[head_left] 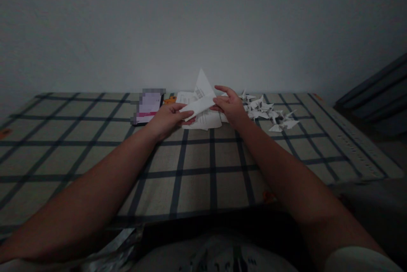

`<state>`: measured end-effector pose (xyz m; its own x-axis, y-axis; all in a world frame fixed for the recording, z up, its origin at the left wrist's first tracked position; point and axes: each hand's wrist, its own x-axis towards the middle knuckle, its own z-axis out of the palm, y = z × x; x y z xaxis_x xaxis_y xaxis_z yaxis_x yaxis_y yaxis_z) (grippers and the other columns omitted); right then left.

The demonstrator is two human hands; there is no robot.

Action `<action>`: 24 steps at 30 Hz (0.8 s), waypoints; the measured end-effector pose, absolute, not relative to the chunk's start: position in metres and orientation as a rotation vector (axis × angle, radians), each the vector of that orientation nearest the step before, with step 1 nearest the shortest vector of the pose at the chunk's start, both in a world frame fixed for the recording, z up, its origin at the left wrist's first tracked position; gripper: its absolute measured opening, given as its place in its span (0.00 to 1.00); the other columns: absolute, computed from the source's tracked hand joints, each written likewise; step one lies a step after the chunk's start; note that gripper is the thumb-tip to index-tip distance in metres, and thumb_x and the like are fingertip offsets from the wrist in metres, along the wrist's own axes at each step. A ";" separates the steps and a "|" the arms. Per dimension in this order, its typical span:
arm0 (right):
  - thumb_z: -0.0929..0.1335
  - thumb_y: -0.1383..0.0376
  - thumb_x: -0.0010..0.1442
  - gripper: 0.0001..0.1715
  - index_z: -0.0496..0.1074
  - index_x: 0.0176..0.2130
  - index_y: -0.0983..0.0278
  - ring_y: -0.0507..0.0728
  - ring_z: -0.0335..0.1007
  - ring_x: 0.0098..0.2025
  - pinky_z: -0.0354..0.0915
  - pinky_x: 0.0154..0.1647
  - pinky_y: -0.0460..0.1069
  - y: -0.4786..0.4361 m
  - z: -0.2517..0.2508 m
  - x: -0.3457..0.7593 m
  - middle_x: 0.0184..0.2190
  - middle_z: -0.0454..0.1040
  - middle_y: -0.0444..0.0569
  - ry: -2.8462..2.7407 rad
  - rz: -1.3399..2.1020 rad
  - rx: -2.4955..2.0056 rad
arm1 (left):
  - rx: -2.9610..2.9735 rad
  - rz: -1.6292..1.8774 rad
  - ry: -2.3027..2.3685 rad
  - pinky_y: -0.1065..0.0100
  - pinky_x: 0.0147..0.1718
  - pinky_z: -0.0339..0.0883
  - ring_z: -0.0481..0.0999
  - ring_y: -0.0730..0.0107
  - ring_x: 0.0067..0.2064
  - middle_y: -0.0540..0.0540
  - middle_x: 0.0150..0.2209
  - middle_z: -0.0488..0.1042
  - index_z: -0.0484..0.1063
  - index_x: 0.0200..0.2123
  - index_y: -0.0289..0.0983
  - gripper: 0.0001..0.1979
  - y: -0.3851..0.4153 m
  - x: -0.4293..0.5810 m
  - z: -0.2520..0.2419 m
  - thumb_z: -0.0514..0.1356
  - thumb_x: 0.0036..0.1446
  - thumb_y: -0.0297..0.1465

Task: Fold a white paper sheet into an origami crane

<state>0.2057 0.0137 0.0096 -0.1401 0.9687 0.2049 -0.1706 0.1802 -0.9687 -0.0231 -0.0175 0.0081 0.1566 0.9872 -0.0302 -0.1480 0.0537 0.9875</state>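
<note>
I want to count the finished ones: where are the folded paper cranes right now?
In the head view, the paper cranes lie scattered on the checked tablecloth, just right of the right hand, near the wall.

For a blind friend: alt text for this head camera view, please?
A left hand and a right hand hold a folded white paper strip between them above a checked tablecloth. Printed sheets lie beneath, folded paper birds to their right.

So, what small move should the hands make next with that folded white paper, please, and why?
Probably press its crease flat: the folded white paper strip is pinched at both ends by the left hand and right hand, just above the printed white sheets, near the pile of folded white paper cranes.
</note>
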 end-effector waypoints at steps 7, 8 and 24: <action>0.75 0.56 0.60 0.30 0.69 0.58 0.59 0.53 0.81 0.37 0.79 0.44 0.51 0.008 0.014 0.200 0.38 0.83 0.46 -1.259 1.333 -0.856 | 1.216 1.139 1.153 0.62 0.34 0.77 0.82 0.61 0.32 0.40 0.34 0.84 0.83 0.37 0.33 0.23 -0.018 -0.025 0.008 0.79 0.39 0.40; 0.75 0.56 0.60 0.27 0.71 0.56 0.60 0.53 0.81 0.37 0.79 0.43 0.50 0.007 0.015 0.199 0.37 0.82 0.47 -1.248 1.369 -0.864 | 1.202 1.164 1.146 0.63 0.34 0.76 0.82 0.62 0.32 0.41 0.34 0.84 0.82 0.37 0.33 0.23 -0.018 -0.024 0.008 0.79 0.39 0.40; 0.78 0.51 0.52 0.21 0.76 0.32 0.66 0.49 0.75 0.30 0.75 0.39 0.47 0.002 0.012 0.196 0.28 0.79 0.44 -1.429 1.487 -0.751 | 1.474 1.081 1.153 0.67 0.29 0.70 0.78 0.65 0.30 0.41 0.32 0.83 0.82 0.31 0.34 0.19 -0.028 -0.020 0.009 0.75 0.45 0.45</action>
